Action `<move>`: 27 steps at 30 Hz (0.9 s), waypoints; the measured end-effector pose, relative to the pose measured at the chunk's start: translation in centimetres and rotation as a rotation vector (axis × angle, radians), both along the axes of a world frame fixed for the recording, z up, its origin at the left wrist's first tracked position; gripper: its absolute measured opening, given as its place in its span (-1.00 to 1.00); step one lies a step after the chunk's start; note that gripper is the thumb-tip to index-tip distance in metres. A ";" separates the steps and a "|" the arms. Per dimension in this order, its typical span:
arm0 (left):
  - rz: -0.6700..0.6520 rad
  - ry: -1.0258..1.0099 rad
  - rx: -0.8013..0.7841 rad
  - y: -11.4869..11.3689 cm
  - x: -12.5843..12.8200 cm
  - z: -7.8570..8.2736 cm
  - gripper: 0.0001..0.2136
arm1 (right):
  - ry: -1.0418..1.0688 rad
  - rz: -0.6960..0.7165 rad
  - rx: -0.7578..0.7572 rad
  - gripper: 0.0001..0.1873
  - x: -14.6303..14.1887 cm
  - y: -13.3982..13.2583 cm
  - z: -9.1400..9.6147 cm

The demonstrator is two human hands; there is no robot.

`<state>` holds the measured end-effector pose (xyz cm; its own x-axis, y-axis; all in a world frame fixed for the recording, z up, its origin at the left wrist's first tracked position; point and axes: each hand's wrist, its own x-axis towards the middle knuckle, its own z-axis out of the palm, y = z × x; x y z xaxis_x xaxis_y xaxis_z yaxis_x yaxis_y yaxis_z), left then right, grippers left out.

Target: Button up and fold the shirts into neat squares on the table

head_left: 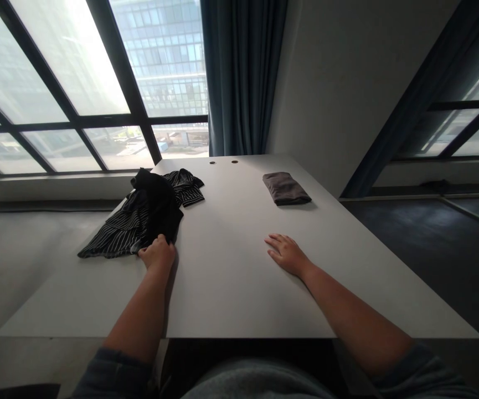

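Observation:
A crumpled black garment with thin white stripes lies in a loose heap on the left of the white table. My left hand is at the heap's near edge, its fingers closed on the dark fabric. My right hand rests palm down on the bare tabletop, holding nothing, with its fingers slightly apart. Ahead of it lies a folded dark grey cloth, out of reach of contact and apart from the striped garment.
Two small round holes pierce the table's far end. Large windows stand to the left and behind the table, with a dark blue curtain beside a wall. The floor lies beyond the table's edges.

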<state>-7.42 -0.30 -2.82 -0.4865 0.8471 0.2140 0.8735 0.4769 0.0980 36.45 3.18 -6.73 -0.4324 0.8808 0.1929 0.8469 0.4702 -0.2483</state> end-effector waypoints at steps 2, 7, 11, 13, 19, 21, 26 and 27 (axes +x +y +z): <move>-0.068 0.042 0.041 -0.1 1.0 0.0 -0.69 | -0.002 -0.006 -0.006 -0.49 -0.1 0.0 0.0; -0.340 0.052 0.020 -1.0 4.4 -0.6 -0.71 | -0.013 -0.011 -0.006 -0.49 -0.1 0.1 -0.2; -0.516 0.028 -0.019 -2.2 7.0 -0.8 -0.74 | -0.013 -0.003 0.007 -0.49 0.0 0.2 -0.5; -0.586 0.005 -0.041 -2.9 8.0 -0.8 -0.75 | -0.012 0.000 0.016 -0.49 0.0 0.3 -0.6; -0.685 -0.074 -0.093 -4.8 10.7 -0.7 -0.79 | -0.016 0.002 0.018 -0.48 0.1 0.4 -0.6; -0.717 -0.085 -0.093 -5.6 11.7 -0.8 -0.79 | -0.018 0.003 0.009 -0.47 0.1 0.4 -0.5; -0.820 -0.083 -0.122 -7.6 14.2 -0.6 -0.75 | -0.025 0.005 0.001 -0.46 0.2 0.5 -0.5; -0.838 -0.081 -0.133 -8.0 14.7 -0.3 -0.75 | -0.025 0.005 0.002 -0.46 0.2 0.5 -0.6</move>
<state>7.28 -8.26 -3.10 0.3034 0.9496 0.0789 0.9355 -0.3126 0.1647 36.64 3.68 -7.28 -0.4416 0.8782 0.1837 0.8504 0.4750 -0.2265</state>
